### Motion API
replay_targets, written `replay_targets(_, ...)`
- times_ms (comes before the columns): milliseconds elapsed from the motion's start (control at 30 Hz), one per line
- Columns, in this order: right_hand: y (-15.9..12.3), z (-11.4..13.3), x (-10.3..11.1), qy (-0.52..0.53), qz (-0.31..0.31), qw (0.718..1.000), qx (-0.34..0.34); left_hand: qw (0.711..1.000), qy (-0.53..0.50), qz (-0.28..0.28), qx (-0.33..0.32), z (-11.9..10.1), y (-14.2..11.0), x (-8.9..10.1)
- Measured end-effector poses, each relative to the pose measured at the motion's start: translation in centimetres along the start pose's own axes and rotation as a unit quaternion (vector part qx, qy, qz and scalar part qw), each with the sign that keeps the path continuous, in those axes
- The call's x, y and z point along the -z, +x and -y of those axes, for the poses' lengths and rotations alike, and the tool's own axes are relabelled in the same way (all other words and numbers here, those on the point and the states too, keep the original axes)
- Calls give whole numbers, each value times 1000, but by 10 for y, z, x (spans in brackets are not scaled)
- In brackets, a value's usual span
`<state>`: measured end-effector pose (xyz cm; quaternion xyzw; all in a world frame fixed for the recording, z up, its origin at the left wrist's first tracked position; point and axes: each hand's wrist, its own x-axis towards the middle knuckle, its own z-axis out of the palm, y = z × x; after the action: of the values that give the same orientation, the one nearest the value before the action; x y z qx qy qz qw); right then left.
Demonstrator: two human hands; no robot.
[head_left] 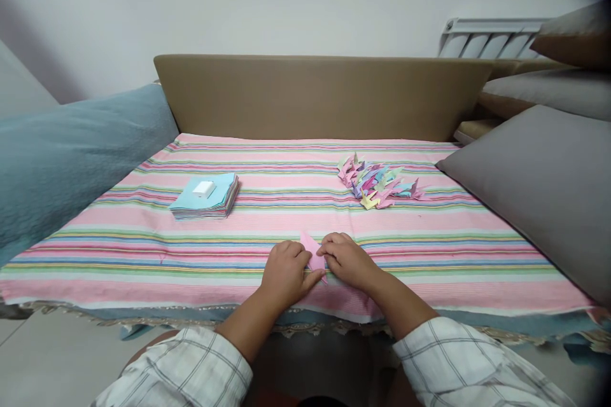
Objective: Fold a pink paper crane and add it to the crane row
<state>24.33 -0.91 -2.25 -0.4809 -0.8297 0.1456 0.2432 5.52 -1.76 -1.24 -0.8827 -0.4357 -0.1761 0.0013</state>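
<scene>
Between my two hands is a folded piece of pink paper (314, 252), narrow and pointed at its far and near ends. My left hand (287, 271) grips its left side, with the thumb along the near end. On the right side, my right hand (347, 261) pinches the paper with thumb and fingers bent. Parts of the paper are hidden under the fingers. Beyond my right hand lies a cluster of folded paper cranes (377, 183) in pink, yellow, blue, green and purple. To the left sits a stack of coloured paper sheets (203, 198), light blue on top.
A small white block (204, 189) rests on the stack. Beneath everything is a striped cloth (267, 222) on a sofa seat. Its brown backrest (315, 98) stands behind, with a blue-covered armrest (81, 146) at left and a grey cushion (539, 184) at right.
</scene>
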Motion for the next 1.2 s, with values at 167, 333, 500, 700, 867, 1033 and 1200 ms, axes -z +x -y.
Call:
replay_targets(167, -1, -3, 2, -5, 12, 999, 33, 1000, -3, -8, 0, -6, -2, 4)
replay_targets(333, -3, 0, 7, -10, 43, 998, 44, 1000, -16, -1, 5, -6, -4, 4)
replay_targets(500, -3, 6, 9, -52, 24, 996, 61, 1000, -15, 12, -18, 8, -3, 0)
replay_targets(700, -2, 10, 7, -56, 34, 996, 57, 999, 11, -8, -37, 19, -2, -3)
replay_targets(867, 0, 7, 4, -32, 26, 999, 35, 1000, -24, -1, -20, 15, 0, 0)
replay_targets(1033, 1, 4, 1, -9, 18, 999, 36, 998, -65, 6, 8, 15, 3, 3)
replay_targets(1200, 2, 1, 1, 12, 19, 999, 35, 997, -81, 14, 9, 17, 5, 2)
